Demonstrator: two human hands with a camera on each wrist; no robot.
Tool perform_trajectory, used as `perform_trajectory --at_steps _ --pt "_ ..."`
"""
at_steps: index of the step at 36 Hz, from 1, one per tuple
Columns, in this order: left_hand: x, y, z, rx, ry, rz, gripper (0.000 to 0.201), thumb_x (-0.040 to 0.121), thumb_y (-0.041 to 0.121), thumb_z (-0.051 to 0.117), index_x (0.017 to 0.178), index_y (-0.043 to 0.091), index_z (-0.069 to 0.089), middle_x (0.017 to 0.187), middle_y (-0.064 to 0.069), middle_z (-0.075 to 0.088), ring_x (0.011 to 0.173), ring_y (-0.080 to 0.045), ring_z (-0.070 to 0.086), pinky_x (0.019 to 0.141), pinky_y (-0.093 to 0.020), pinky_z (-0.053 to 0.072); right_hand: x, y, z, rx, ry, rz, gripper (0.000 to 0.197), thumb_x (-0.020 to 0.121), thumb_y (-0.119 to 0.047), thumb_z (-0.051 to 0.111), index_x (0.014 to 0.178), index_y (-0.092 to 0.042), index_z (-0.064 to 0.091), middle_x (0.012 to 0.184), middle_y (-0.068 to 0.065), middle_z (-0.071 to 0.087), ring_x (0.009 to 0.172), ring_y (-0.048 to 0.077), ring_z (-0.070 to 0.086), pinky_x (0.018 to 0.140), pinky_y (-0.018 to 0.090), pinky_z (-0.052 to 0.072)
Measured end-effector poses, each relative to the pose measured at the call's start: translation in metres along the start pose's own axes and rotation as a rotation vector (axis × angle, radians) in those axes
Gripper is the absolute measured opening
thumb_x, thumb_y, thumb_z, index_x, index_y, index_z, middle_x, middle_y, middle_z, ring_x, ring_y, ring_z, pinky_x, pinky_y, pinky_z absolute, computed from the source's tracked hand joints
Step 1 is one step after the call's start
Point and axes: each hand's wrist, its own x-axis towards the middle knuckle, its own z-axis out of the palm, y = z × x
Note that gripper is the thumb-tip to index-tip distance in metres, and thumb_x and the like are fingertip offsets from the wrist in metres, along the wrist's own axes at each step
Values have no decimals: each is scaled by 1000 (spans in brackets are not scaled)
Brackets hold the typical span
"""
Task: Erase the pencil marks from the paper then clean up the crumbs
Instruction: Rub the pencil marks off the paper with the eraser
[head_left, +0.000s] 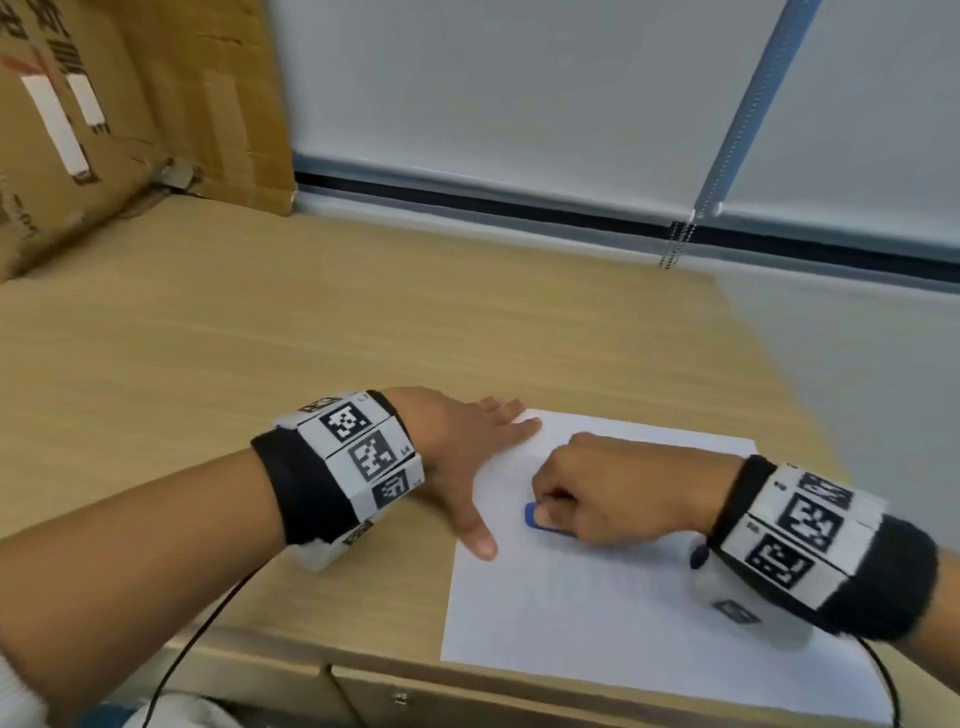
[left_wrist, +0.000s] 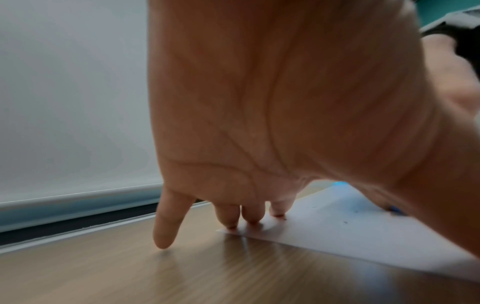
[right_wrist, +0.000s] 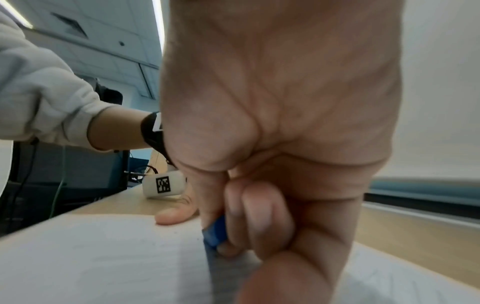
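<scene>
Paper (head_left: 623, 582) lies at the desk's (head_left: 311, 332) near right corner, pinned at its left edge by the left hand's (head_left: 457, 447) spread fingers (left_wrist: 252, 216). Right hand (head_left: 618, 493) pinches a blue eraser (head_left: 535, 517) against the sheet. Hard strokes toward the unpinned right edge could crumple or tear it.

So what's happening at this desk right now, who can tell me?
A person is rubbing out pencil marks. The right hand grips a blue eraser and presses it on the sheet of paper. The left hand lies flat, fingers spread, pinning the paper's corner to the desk. A few dark crumbs lie on the sheet.
</scene>
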Motion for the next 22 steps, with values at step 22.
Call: perform_trajectory --at_steps 22 --pt "-1 1 -1 10 -13 -1 137 64 70 74 151 32 -23 157 12 -31 146 -7 -20 118 -48 3 3 17 -3 -80 78 87 36 97 -36 43 70 -13 50 65 1 49 56 18 44 53 31 33"
